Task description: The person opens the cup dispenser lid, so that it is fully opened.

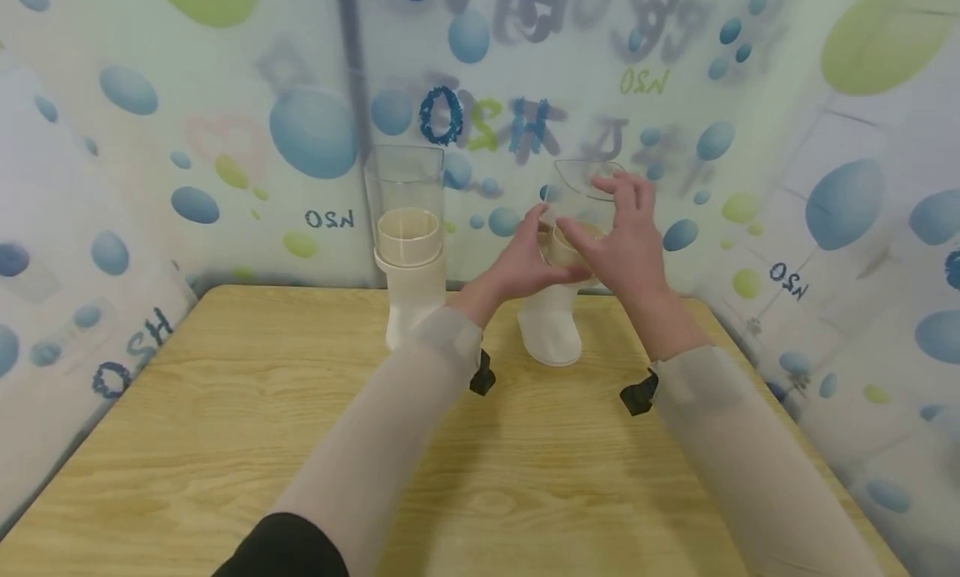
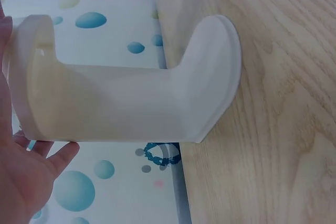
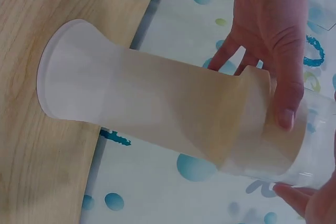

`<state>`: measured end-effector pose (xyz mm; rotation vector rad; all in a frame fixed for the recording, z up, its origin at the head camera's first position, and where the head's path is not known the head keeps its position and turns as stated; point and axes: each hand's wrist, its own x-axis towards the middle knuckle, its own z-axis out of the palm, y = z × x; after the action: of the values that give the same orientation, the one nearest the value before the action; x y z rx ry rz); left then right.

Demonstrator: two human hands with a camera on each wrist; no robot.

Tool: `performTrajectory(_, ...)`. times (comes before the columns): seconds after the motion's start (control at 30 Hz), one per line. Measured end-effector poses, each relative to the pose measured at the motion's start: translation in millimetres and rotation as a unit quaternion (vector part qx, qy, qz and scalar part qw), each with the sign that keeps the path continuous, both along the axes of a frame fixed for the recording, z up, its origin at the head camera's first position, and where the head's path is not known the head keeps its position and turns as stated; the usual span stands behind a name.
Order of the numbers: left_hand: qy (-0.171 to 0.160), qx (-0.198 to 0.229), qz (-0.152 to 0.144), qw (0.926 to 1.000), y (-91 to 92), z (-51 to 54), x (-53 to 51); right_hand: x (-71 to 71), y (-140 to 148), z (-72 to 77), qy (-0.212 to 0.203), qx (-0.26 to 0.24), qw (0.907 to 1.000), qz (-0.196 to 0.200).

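Observation:
A white boot-shaped base (image 1: 550, 335) stands on the table at right of centre, its wide foot on the wood. A clear plastic sleeve with a slanted rim (image 1: 581, 177) rises from its collar. My left hand (image 1: 517, 264) grips the collar from the left; in the right wrist view its thumb (image 3: 286, 114) lies across the band. From the other side my right hand (image 1: 630, 239) holds the clear sleeve near the collar, some fingers raised beside the rim. In the left wrist view the base (image 2: 121, 103) appears sideways, and the sleeve is out of sight.
A second white boot-shaped base (image 1: 412, 289) with its own clear sleeve (image 1: 405, 164) stands to the left, behind my left forearm. The wooden table (image 1: 247, 410) ends against a balloon-patterned backdrop (image 1: 315, 135) close behind both. Similar panels rise at the sides.

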<state>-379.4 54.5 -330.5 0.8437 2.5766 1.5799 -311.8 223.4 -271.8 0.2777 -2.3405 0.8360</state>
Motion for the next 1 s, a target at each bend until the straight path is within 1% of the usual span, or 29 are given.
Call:
performTrajectory(0.23,0.018,0.000,0.024,0.9996,4.5,-1.2,4.4,-7.7,-0.2,-6.9,0.038,-0.014,0.9992,0.005)
performTrajectory(0.37,0.029,-0.011,0.038,0.9988,7.1,-3.5,5.8,-10.2,1.9,-11.0,0.045,-0.020,0.9987,0.008)
performTrajectory(0.53,0.040,-0.019,0.064,0.9970,10.5,-8.6,8.4,-12.5,6.5,-14.1,0.038,-0.036,0.9983,0.024)
performTrajectory(0.63,0.049,-0.014,0.082,0.9953,12.8,-10.2,12.6,-14.1,9.3,-14.4,0.033,-0.064,0.9964,0.046)
performTrajectory(0.73,0.056,-0.016,0.099,0.9934,15.9,-12.0,17.2,-13.9,10.5,-13.5,0.026,-0.094,0.9935,0.059)
performTrajectory(0.9,0.066,-0.010,0.120,0.9905,21.1,-14.0,25.0,-10.2,8.1,-12.7,0.004,-0.146,0.9875,0.060)
performTrajectory(1.0,0.056,0.003,0.123,0.9909,23.3,-14.0,28.6,-6.9,5.3,-11.9,-0.017,-0.180,0.9819,0.057)
